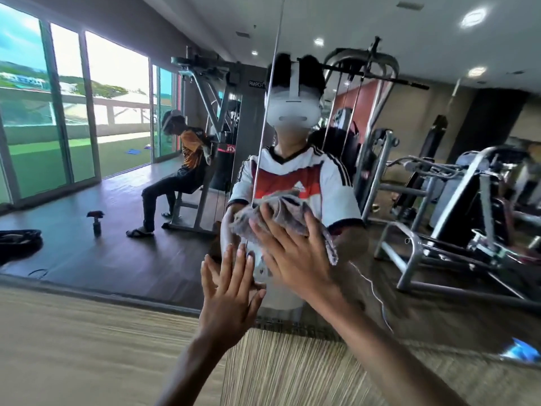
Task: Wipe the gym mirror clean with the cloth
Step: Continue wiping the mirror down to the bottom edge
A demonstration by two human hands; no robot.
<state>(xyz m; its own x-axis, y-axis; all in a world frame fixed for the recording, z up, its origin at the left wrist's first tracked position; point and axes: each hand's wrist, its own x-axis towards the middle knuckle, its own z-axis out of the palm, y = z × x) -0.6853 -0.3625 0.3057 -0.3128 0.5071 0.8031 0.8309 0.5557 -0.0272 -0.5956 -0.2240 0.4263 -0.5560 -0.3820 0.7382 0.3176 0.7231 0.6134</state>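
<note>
On the gym mirror, my right hand presses the cloth flat, fingers straight, with my left hand splayed loose just below the cloth.

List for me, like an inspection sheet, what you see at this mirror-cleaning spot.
Surface: mirror, with a vertical seam between its panes.
Job's things: grey cloth, bunched, pressed on the glass across the seam.
Clutter: reflected dark bag and a small upright object on the floor.
Hands: right hand presses the cloth with straight fingers; left hand open, fingertips at the glass below it.
Cables: thin white cable beside the right forearm.
Surroundings: reflected weight machines, a seated person, big windows.
</note>
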